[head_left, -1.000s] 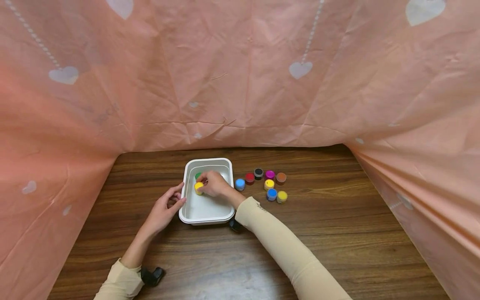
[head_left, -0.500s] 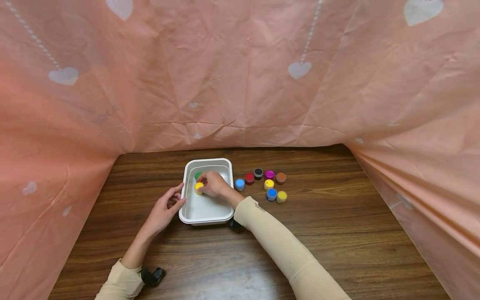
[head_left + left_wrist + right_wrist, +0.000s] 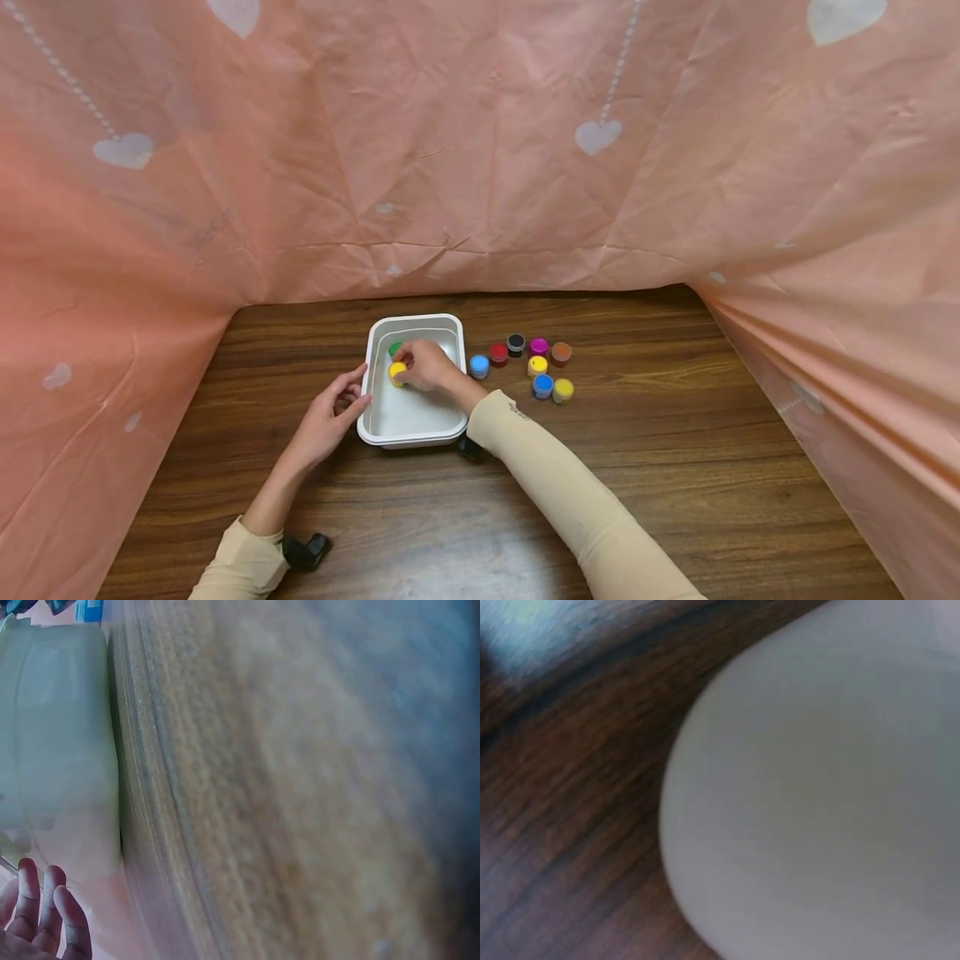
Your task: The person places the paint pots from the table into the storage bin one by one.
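Inside the white plastic tray (image 3: 416, 441), my right hand (image 3: 429, 367) pinches a small yellow paint pot (image 3: 396, 377) between thumb and fingers, close to the tray's left wall. Just behind it is a green paint pot (image 3: 394, 347), partly covered by the fingers. My left hand (image 3: 330, 421) is at the tray's left rim, its fingertips against the outside and the fingers loosely bent. In the left wrist view those fingers (image 3: 49, 907) show beside the tray wall (image 3: 60, 735). The right wrist view has only the blurred tray wall (image 3: 817, 795); the right hand is out of it.
Right of the tray stand several paint pots: light blue (image 3: 479, 367), red (image 3: 498, 354), black (image 3: 515, 344), magenta (image 3: 538, 347), brown (image 3: 560, 353), yellow (image 3: 537, 366), blue (image 3: 542, 386) and another yellow (image 3: 563, 390). A pink curtain (image 3: 480, 167) surrounds the wooden table (image 3: 660, 467).
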A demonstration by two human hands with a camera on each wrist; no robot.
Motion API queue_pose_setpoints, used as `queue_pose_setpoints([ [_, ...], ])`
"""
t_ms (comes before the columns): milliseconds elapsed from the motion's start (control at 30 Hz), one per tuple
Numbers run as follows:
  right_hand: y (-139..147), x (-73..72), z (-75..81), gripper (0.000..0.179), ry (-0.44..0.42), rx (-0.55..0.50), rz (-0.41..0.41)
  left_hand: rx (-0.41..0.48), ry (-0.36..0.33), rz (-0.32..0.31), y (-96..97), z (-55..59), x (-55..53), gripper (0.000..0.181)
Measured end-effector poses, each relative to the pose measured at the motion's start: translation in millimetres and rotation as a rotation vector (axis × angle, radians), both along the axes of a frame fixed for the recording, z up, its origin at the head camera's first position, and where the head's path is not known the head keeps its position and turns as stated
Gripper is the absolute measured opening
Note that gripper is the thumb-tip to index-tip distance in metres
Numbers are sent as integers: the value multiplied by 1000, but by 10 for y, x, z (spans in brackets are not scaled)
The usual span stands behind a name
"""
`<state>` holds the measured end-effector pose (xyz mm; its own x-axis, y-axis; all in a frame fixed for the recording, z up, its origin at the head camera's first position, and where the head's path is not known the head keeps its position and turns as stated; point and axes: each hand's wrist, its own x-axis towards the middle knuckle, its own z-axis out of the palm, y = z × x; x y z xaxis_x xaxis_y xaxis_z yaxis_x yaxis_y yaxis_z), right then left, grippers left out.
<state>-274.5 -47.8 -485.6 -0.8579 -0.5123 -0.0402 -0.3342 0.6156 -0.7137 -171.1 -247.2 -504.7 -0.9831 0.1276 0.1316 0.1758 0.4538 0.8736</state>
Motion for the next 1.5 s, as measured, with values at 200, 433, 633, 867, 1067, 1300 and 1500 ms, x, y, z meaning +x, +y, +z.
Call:
queue_pose_setpoints([
  [200, 10, -5, 36, 26, 4, -17, -17, 3, 8, 1, 3, 13, 0, 50],
  [433, 42, -42, 148, 23, 30, -33, -11, 1, 27, 2, 97, 197, 98, 49],
  [633, 119, 14, 288, 27, 3, -82, 27, 7, 24, 13, 118, 275, 150, 48],
  [867, 295, 109, 383, 27, -33, -165, 51, -1, 4, 23, 41, 50, 31, 51],
  [1067, 508, 207, 484, 25, 10, -171, 107, 17, -13, 26, 34, 47, 41, 52],
  [1300, 931, 335, 593, 24, -20, -185, 71, -8, -14, 27, 47, 56, 36, 52],
  [1500, 1338, 442, 649, 27, -36, -252, 47, -17, -14, 23, 31, 28, 19, 51],
])
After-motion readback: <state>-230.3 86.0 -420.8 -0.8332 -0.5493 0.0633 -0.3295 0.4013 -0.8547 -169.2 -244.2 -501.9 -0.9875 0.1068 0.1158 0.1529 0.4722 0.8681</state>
